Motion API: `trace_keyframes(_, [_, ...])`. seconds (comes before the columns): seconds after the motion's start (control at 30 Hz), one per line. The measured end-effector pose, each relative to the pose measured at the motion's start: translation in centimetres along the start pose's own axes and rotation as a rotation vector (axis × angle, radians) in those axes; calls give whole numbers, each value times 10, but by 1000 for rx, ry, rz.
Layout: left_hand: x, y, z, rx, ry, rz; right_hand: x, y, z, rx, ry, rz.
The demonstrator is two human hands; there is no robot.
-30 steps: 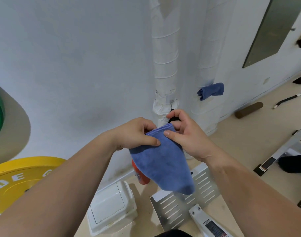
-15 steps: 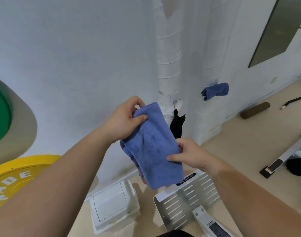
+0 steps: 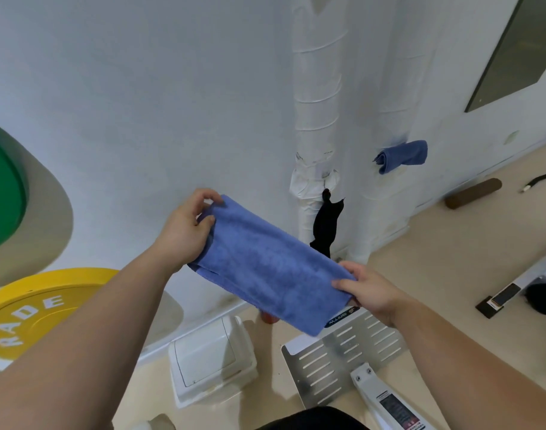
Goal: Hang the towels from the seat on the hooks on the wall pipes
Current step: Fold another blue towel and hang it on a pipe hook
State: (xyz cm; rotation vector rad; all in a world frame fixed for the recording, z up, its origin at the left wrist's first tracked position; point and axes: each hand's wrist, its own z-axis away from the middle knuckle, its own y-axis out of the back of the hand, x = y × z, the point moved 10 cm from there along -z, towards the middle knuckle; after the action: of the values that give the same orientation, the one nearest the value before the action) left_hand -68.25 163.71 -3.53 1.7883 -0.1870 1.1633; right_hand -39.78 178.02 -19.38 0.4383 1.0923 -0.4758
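Before the wall pipes [image 3: 315, 88], in mid-air | blue towel [image 3: 265, 265] stretched, folded, between both hands | left hand [image 3: 184, 231] pinches its upper end, right hand [image 3: 369, 290] pinches its lower end | probably light, soft, limp: best held at an edge or corner | black towel [image 3: 326, 225] and second blue towel [image 3: 402, 155] hang at the pipes.

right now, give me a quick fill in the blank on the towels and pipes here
The left hand and right hand stretch a ____ towel between them.
A ____ cloth hangs on the near pipe.
A second towel hangs on the other pipe, to the ____ of the near one.
The weight plate with white lettering is ____.
Missing: blue; black; right; yellow.
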Motion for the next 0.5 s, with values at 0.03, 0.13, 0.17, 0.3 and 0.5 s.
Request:
trace_keyframes(0.03, [-6, -3, 2, -4, -7, -16, -2, 9, 0, 62, 14, -38])
trace_keyframes(0.13, [-28, -19, 9, -15, 36, 0, -12, 26, 3, 184, 58, -175])
trace_keyframes(0.17, [-34, -24, 13, -11, 65, 22, -15, 28, 4, 200, 79, -193])
trace_keyframes(0.3, [-49, -42, 28, 50, 169, 160, -22, 28, 10, 250, 102, -224])
trace_keyframes(0.5, [-25, -71, 45, -10, 3, 118, -28, 10, 7, 265, 77, -81])
